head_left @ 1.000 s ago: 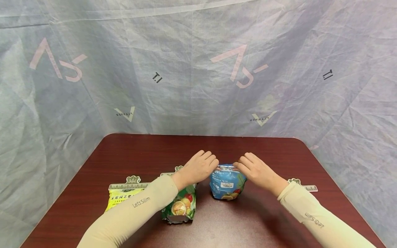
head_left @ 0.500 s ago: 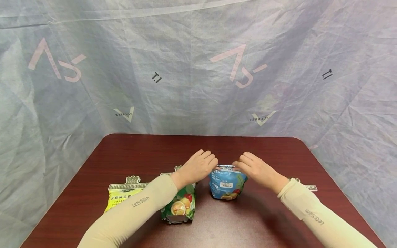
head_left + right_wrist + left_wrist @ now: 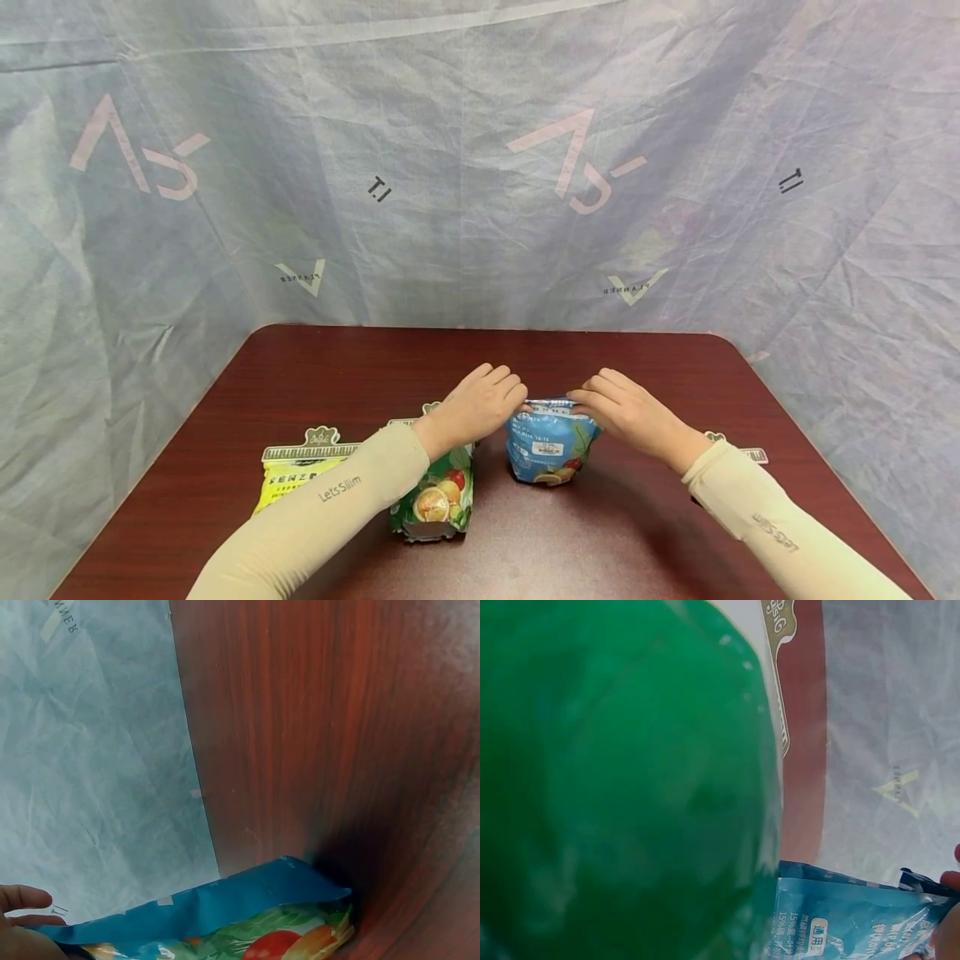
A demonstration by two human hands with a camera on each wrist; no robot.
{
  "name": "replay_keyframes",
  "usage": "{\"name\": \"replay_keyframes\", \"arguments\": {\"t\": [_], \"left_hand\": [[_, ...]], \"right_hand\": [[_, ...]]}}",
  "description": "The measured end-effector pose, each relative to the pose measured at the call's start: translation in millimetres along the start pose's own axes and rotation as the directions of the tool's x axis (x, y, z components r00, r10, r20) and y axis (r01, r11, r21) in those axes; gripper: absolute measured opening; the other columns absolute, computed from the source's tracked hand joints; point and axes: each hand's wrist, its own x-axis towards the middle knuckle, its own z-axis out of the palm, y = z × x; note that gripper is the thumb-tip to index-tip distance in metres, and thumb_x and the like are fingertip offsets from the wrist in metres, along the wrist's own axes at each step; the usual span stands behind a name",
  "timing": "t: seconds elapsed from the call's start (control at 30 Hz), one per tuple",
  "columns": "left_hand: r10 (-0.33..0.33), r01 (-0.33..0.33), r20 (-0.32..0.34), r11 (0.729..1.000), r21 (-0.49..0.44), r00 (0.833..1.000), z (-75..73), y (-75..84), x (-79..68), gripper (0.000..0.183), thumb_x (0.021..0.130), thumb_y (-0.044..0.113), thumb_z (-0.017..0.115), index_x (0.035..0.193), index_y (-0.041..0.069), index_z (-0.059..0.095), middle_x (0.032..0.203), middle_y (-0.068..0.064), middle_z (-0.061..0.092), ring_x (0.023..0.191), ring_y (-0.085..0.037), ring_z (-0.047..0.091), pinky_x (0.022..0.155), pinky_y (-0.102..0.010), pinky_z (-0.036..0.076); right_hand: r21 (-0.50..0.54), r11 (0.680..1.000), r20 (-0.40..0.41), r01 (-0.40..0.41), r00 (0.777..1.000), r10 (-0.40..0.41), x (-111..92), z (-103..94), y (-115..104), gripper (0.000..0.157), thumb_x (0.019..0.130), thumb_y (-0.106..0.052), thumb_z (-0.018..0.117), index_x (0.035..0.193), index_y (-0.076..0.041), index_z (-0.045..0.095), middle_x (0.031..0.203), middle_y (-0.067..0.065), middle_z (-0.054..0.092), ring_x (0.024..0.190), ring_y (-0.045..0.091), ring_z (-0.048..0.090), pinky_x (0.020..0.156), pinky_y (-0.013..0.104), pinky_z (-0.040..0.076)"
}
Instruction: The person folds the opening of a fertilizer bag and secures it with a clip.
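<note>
A blue bag (image 3: 543, 454) with fruit and vegetable pictures stands on the dark red table, its top edge folded over. My left hand (image 3: 476, 407) pinches the left end of that fold. At the other end, my right hand (image 3: 630, 417) holds the top edge between curled fingers and thumb. The right wrist view shows the bag's blue side panel (image 3: 225, 904) and some fingers (image 3: 22, 898) at the lower left. Beneath my left forearm lies a green bag (image 3: 435, 502), partly hidden; its blurred green surface (image 3: 630, 780) fills much of the left wrist view.
A yellow bag (image 3: 288, 482) with a long sealing clip (image 3: 311, 451) across its top lies at the left. Another such clip (image 3: 753, 455) rests at the right, partly behind my right arm. Grey cloth (image 3: 465, 167) hangs beyond the table's far edge.
My right hand has shifted slightly to the right along the blue bag's top, showing more of the fold. The left hand stays nearly still.
</note>
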Motion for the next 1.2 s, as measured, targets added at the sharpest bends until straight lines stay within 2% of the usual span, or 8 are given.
{"name": "replay_keyframes", "arguments": {"t": [0.1,0.23,0.4,0.6,0.93,1.2], "left_hand": [[0.007,-0.006,-0.018,1.0,0.007,1.0,0.5,-0.1,-0.3,0.039,0.102,0.031,0.024,0.078,0.012,0.048,0.075,0.002,0.051,0.066,-0.013,0.035,0.058,-0.026,0.031],[0.002,-0.002,-0.002,1.0,0.015,1.0,-1.3,0.2,0.0,0.038,0.102,0.03,0.023,0.08,0.012,0.049,0.076,0.002,0.051,0.067,-0.014,0.036,0.059,-0.027,0.03],[0.001,-0.001,0.012,1.0,0.018,1.0,-3.7,0.3,0.4,0.037,0.102,0.031,0.025,0.081,0.012,0.049,0.077,0.001,0.051,0.067,-0.014,0.037,0.06,-0.028,0.03],[0.011,-0.011,-0.006,1.0,0.018,1.0,-2.6,-0.9,0.8,0.037,0.102,0.028,0.024,0.08,0.012,0.049,0.075,0.002,0.05,0.067,-0.014,0.034,0.059,-0.027,0.029],[0.022,-0.021,-0.027,0.999,0.024,0.999,-18.2,-2.4,6.5,0.034,0.101,0.027,0.029,0.079,0.012,0.049,0.074,0.002,0.051,0.066,-0.012,0.035,0.058,-0.025,0.029],[0.026,-0.026,-0.04,1.0,0.012,0.999,-16.4,-2.3,5.4,0.033,0.101,0.027,0.029,0.079,0.012,0.05,0.074,0.002,0.051,0.066,-0.012,0.034,0.057,-0.025,0.029]], "right_hand": [[0.001,1.0,0.012,-0.008,1.0,0.008,-3.4,-2.6,-0.4,0.019,0.09,-0.013,0.058,0.101,0.001,0.065,0.09,0.004,0.06,0.076,0.018,0.051,0.067,0.026,0.041],[-0.012,1.0,0.022,-0.015,1.0,0.015,-7.2,-6.0,-0.8,0.023,0.094,-0.015,0.053,0.104,0.002,0.065,0.094,0.005,0.061,0.081,0.021,0.054,0.072,0.029,0.043],[-0.029,0.999,-0.03,-0.03,0.999,0.029,-12.2,-10.6,-0.9,0.027,0.094,-0.018,0.053,0.101,0.004,0.065,0.095,0.01,0.062,0.084,0.026,0.057,0.076,0.034,0.044],[-0.026,0.997,-0.086,-0.077,0.993,0.075,-16.3,-13.7,-0.4,0.029,0.092,-0.022,0.057,0.102,0.003,0.066,0.091,0.01,0.062,0.079,0.025,0.056,0.073,0.034,0.043],[0.123,0.984,-0.087,-0.131,0.986,0.142,-19.5,-14.5,0.2,0.027,0.092,-0.018,0.056,0.104,0.004,0.065,0.088,0.006,0.061,0.075,0.017,0.052,0.07,0.026,0.038],[0.186,0.974,-0.096,-0.129,0.984,0.148,-20.0,-14.4,-0.2,0.025,0.091,-0.015,0.058,0.1,0.006,0.066,0.086,0.007,0.059,0.073,0.013,0.051,0.063,0.016,0.039]]}}
